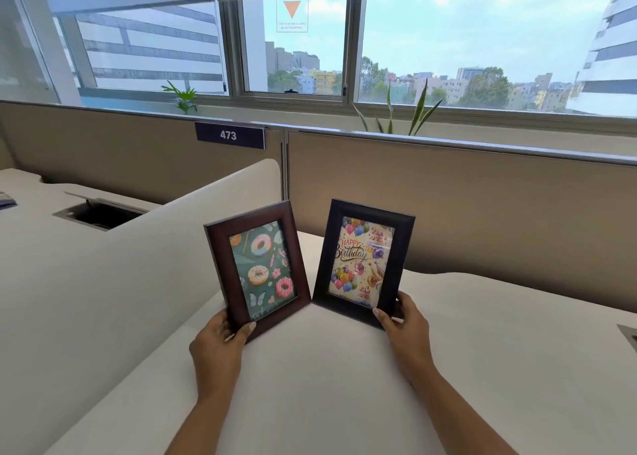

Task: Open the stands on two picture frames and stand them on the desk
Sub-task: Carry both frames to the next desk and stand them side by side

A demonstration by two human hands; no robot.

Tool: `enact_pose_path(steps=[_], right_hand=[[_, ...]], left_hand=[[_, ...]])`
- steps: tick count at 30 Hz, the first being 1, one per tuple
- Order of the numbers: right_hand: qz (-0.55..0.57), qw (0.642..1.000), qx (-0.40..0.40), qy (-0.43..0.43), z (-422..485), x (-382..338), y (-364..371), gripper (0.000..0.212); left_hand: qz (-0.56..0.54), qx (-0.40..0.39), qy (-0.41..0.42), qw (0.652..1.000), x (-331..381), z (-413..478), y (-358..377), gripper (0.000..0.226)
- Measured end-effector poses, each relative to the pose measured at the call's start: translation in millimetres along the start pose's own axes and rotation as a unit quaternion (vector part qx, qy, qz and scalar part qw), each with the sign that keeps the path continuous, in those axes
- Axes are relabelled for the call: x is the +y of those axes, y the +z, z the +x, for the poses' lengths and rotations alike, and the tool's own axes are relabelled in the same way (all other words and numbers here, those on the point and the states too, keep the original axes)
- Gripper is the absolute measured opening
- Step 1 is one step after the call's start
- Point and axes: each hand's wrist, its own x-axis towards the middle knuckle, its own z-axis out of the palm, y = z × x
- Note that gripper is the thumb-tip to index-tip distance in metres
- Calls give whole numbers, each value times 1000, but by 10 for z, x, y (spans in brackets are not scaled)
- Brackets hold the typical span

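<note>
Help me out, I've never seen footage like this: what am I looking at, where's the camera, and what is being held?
There is no machine here. One camera, worn on a person's head, looks forward and down at their two bare hands over a pale desk. The left hand holds the bottom corner of a brown frame with a doughnut picture. The right hand holds the bottom corner of a black frame with a "Happy Birthday" picture. Both frames are upright, tilted apart, facing the camera. Their stands are hidden behind them.
</note>
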Motion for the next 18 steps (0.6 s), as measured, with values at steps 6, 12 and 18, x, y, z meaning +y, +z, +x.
enact_pose_path(steps=[6, 12, 18], right_hand=[[-15, 1000, 9, -17, 10, -3, 25, 47], [-23, 999, 7, -32, -5, 15, 32, 49], [-23, 999, 4, -34, -20, 0, 37, 50]], left_hand=[[-2, -3, -1, 1000, -16, 5, 13, 47], [0, -3, 1, 1000, -31, 4, 18, 47], [-3, -6, 3, 1000, -41, 11, 16, 48]])
